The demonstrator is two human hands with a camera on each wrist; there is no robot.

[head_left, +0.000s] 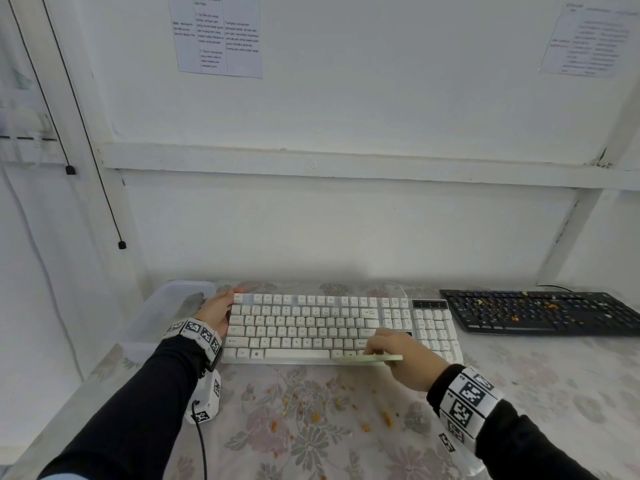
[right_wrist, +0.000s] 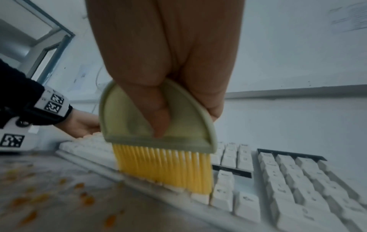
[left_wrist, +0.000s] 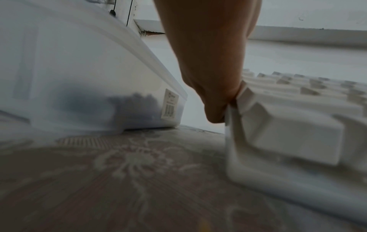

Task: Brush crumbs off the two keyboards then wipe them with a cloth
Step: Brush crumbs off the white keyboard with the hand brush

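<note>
Yellow bristles (right_wrist: 164,171) should flick forward off the white keyboard (head_left: 332,323); right hand (head_left: 405,362) pinches the brush (right_wrist: 158,119), left hand (head_left: 216,311) grips the keyboard's end.

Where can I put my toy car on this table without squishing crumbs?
Bare tablecloth lies at the near right, in front of the black keyboard and beside the right hand. Crowded spots: orange crumbs in front of the white keyboard, and the plastic box on the left.

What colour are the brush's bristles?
Yellow bristles under a pale green handle; clearest in the right wrist view.
</note>
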